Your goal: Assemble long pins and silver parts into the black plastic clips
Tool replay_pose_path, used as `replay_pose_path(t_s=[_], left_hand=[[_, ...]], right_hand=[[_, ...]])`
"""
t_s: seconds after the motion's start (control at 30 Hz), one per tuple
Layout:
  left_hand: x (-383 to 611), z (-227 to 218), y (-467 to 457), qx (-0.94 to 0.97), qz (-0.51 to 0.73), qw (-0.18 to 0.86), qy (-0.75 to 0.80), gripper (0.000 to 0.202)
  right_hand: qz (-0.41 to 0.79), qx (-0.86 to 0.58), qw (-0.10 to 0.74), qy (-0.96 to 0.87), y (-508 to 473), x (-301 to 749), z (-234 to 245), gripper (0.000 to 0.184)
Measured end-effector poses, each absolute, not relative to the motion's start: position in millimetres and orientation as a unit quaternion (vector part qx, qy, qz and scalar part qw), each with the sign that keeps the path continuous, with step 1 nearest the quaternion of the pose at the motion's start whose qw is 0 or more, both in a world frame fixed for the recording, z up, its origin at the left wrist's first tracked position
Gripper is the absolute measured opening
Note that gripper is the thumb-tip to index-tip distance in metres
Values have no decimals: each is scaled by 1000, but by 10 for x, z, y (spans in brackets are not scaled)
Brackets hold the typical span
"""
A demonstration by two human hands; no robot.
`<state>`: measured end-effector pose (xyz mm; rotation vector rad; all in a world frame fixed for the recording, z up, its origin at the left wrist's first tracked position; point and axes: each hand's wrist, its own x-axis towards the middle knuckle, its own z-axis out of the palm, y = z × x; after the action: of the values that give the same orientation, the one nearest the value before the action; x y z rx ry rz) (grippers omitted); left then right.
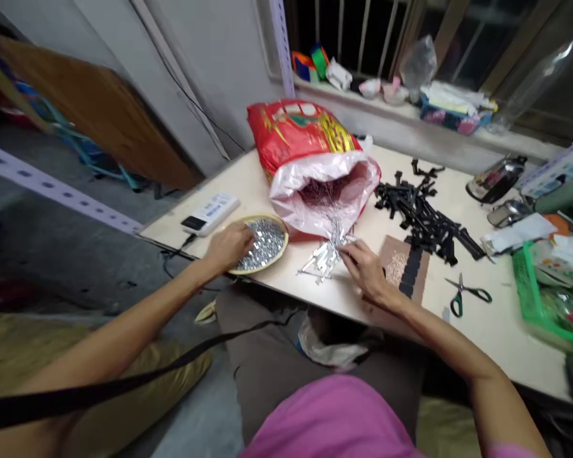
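Note:
My left hand [232, 245] is over a round, pale-rimmed shallow bowl [285, 240], its fingers curled down among small shiny metal pieces [268, 243]. What those fingertips hold, if anything, is hidden. My right hand [365, 267] pinches at the edge of a loose pile of thin silvery metal strips [322, 259], thumb and forefinger closed on a strip. The pile spills from the mouth of a red sack [300, 137] with a whitish lining, lying on its side. Beside my right hand lies a brown board [390, 248] with tiny copper-coloured bits [397, 264] and a row of black pieces [410, 270].
A heap of black parts [424, 213] is at the back right of the table. Green-handled scissors [468, 294] lie open near a green basket [530, 299]. A white power bank [212, 213] with a cable sits left of the sack. A black strap [172, 364] crosses my lap.

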<state>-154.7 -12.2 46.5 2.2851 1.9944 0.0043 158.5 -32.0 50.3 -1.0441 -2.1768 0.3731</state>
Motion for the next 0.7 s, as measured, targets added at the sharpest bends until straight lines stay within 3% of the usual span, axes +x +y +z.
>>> replay_pose_path(t_s=[0.27, 0.37, 0.43, 0.57, 0.7], left_hand=[[-1576, 490, -124, 727, -38, 109, 677, 21], [-1431, 570, -164, 687, -34, 113, 717, 13], [-1352, 661, -190, 659, 20, 126, 741, 6], [-1287, 845, -257, 528, 282, 226, 769, 13], [-1108, 877, -380, 507, 359, 294, 726, 10]], right_hand=[[193, -452, 340, -802, -456, 1827, 553, 21], [189, -462, 341, -797, -578, 1875, 540, 21], [185, -466, 345, -793, -636, 1907, 553, 21], [195, -470, 369, -778, -646, 1902, 591, 20], [235, -429, 399, -776, -575, 1653, 607, 21]])
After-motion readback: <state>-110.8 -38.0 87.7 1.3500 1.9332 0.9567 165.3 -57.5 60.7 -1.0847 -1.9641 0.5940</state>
